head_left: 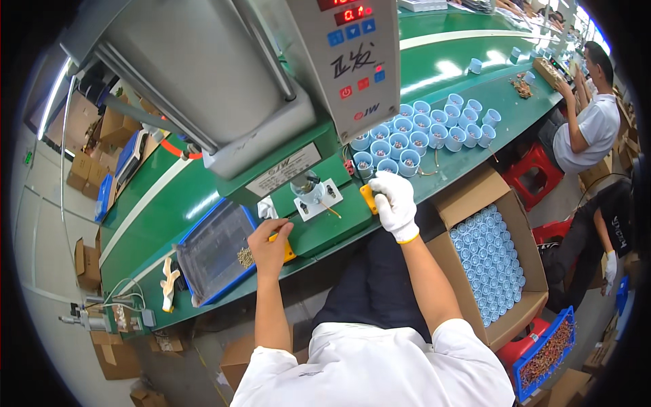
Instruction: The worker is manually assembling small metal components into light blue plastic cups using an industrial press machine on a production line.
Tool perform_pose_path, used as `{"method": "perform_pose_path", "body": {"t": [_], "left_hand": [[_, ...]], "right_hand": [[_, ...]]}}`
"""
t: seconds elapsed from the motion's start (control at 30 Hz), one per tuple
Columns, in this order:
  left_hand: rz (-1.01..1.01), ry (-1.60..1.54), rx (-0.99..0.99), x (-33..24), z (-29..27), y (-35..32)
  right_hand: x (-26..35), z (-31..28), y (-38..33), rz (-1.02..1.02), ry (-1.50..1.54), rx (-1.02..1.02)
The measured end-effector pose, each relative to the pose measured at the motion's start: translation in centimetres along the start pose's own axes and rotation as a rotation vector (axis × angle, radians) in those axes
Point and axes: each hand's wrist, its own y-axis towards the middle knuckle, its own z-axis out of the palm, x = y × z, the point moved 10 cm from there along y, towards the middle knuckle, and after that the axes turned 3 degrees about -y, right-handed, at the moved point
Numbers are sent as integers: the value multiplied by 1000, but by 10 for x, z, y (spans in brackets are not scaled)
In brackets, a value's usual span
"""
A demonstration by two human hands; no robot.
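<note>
In the upper centre, a grey control panel (356,80) shows red digits (353,15), black handwriting (352,62) and a printed logo (367,111); the green press head (327,144) carries a printed white label (283,169). Far right, pale lettering (620,234) marks a dark shirt (612,210).

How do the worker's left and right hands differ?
The left hand is bare; the right hand wears a white glove with a yellow cuff. The left hand is at the left yellow block, the right hand at the right yellow block. Both are beside the green base.

Cups (409,168) are all done in pale blue, the worktop (496,85) is coloured green, and the right glove (395,207) is plain white, edged in yellow.
</note>
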Motion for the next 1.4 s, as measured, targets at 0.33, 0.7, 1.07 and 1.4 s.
{"method": "perform_pose_path", "body": {"t": [0.33, 0.7, 1.07, 1.4], "left_hand": [[17, -24, 152, -83, 18, 89], [-130, 345, 573, -56, 76, 101], [-250, 344, 492, -54, 65, 104], [50, 138, 677, -50, 88, 119]], "right_hand": [[-2, 1, -10, -16, -20, -49], [5, -10, -10, -20, -91, -100], [-8, -5, -16, 49, 0, -39], [-2, -1, -18, 15, -67, -88]]}}
